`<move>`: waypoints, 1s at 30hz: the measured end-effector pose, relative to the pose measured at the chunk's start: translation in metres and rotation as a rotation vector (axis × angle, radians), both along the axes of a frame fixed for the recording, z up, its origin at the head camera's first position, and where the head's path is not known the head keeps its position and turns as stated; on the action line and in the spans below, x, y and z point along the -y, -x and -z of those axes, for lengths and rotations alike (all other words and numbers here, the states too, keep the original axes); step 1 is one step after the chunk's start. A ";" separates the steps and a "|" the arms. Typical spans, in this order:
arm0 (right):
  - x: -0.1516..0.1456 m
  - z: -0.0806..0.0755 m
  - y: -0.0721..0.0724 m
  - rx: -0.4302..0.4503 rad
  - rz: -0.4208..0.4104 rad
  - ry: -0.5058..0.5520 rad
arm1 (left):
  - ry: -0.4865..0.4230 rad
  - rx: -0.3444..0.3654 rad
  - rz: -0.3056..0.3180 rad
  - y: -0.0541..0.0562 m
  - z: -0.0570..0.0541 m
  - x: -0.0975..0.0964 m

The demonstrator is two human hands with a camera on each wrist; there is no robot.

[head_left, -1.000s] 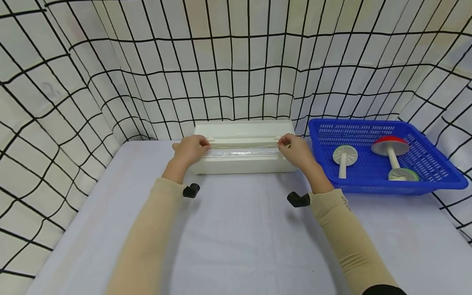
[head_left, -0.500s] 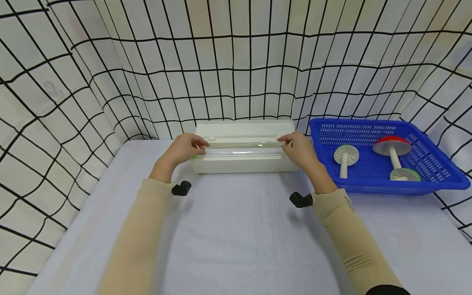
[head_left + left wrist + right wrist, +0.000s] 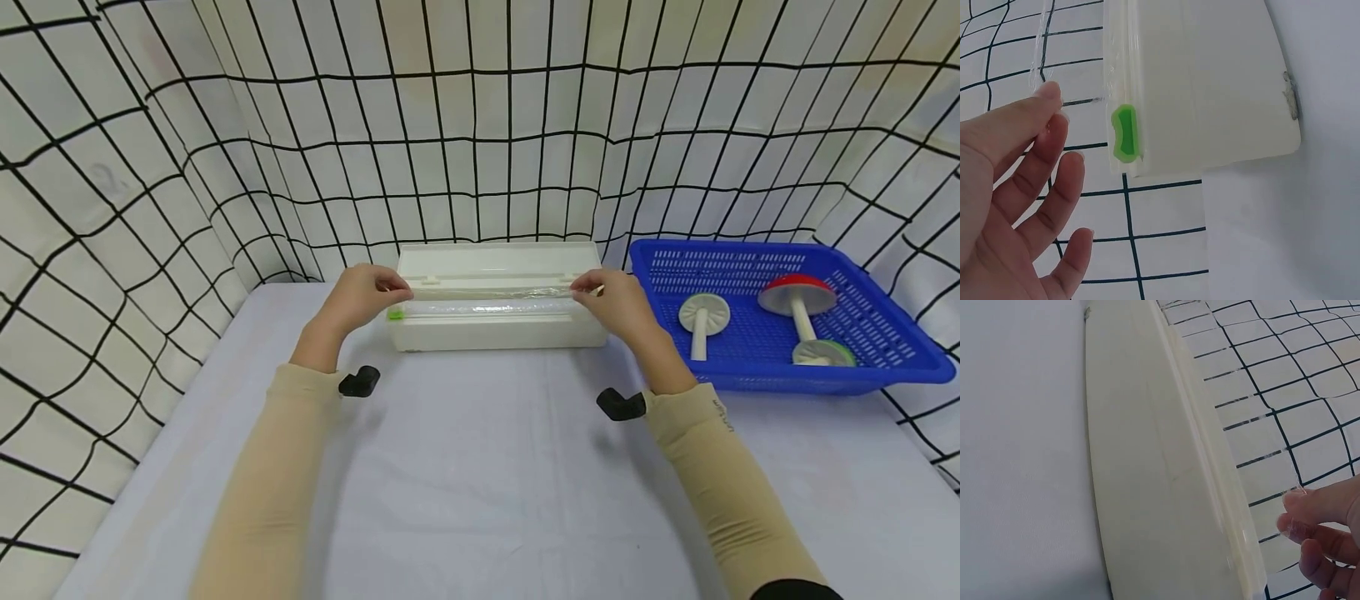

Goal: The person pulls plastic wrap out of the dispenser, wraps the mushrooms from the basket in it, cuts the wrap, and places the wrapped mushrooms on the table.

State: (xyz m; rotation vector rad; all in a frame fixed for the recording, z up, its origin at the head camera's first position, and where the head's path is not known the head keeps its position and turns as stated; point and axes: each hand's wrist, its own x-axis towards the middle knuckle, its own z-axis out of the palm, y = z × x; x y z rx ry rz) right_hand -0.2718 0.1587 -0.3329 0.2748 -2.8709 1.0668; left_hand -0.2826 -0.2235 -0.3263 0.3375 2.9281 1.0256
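A white cling film dispenser (image 3: 495, 336) stands with its lid raised at the back of the table. Above its front part stretches a strip of clear cling film (image 3: 491, 293). At the strip's left end my left hand (image 3: 351, 302) pinches the film between thumb and index finger, the other fingers loosely bent. My right hand (image 3: 618, 307) pinches the opposite end, and film shows at its fingertips (image 3: 1294, 503) in the right wrist view. A green slide cutter (image 3: 1125, 133) sits at the dispenser's left end, apart from the left hand.
A blue basket (image 3: 750, 382) stands to the right, close to the right hand. In it lie a red-capped mushroom-shaped piece (image 3: 797, 296) and two green-rimmed ones, the nearer being a white-stemmed piece (image 3: 702, 315). Black netting (image 3: 510, 137) over white cloth surrounds the white-covered table (image 3: 480, 467).
My left hand has moved left and slightly up, uncovering the green slide cutter. The right hand has shifted slightly right. The film between them is now drawn out straight.
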 end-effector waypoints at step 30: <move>-0.016 -0.006 -0.003 -0.308 0.081 -0.060 | -0.098 -0.265 -0.120 -0.010 -0.008 -0.003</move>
